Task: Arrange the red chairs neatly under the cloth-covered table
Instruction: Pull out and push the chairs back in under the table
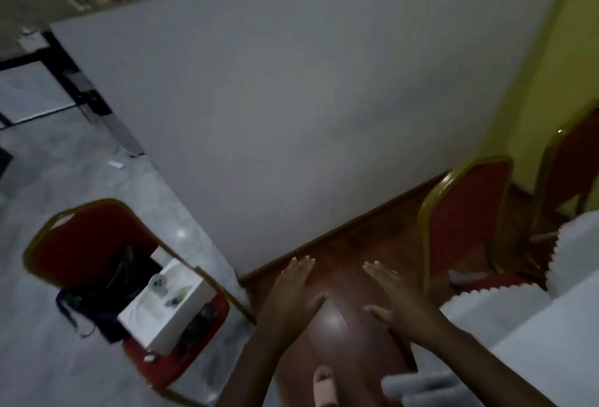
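Both my hands are stretched out flat over the wooden floor, holding nothing. My left hand (291, 293) and my right hand (393, 296) have their fingers spread. A red chair with a gold frame (463, 221) stands to the right, close to the white cloth-covered table (534, 316) at the lower right. Behind it, another red chair (573, 160) stands at the right edge by the yellow wall. A third red chair (81, 244) stands at the left on the marble floor, apart from the table, with things on its seat.
A white box (168, 312) and a black bag (107, 296) lie on the left chair's seat. A white partition wall (291, 98) fills the middle. A yellow wall (564, 50) rises at the right. Marble floor (64, 163) lies to the left.
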`<action>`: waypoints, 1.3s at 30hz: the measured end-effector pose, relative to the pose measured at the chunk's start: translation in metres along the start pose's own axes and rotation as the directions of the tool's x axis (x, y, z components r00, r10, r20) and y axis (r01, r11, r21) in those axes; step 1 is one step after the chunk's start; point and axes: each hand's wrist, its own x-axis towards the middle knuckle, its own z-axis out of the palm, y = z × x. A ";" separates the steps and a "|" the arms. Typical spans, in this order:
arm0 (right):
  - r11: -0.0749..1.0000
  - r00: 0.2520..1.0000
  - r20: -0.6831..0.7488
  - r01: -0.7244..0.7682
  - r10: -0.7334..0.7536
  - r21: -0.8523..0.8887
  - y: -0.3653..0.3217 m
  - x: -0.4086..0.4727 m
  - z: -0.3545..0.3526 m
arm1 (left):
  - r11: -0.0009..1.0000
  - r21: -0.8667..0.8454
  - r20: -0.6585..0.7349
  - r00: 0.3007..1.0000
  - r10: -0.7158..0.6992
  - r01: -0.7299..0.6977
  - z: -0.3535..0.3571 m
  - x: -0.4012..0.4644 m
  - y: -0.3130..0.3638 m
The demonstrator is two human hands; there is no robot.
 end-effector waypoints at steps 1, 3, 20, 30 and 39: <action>1.000 1.000 -0.020 -0.015 0.016 0.007 0.001 0.019 -0.002 | 0.999 -0.020 0.016 0.999 0.028 -0.027 -0.005 0.025 -0.007; 0.999 0.997 -0.066 -0.042 0.042 0.002 0.007 0.055 -0.007 | 0.997 -0.026 0.061 0.995 0.078 -0.077 -0.012 0.075 -0.017; 0.883 0.733 -0.518 -0.459 0.441 0.102 0.154 0.261 -0.094 | 0.839 -0.140 0.286 0.790 0.542 -0.525 0.008 0.453 0.041; 0.695 0.442 -0.634 -0.686 0.635 0.217 0.206 0.278 -0.136 | 0.531 -0.332 0.394 0.397 0.829 -0.780 0.107 0.595 0.152; 0.270 -0.110 -0.666 -0.856 0.738 0.441 0.210 0.242 -0.117 | 0.053 -0.600 0.398 -0.240 0.885 -0.798 0.241 0.660 0.262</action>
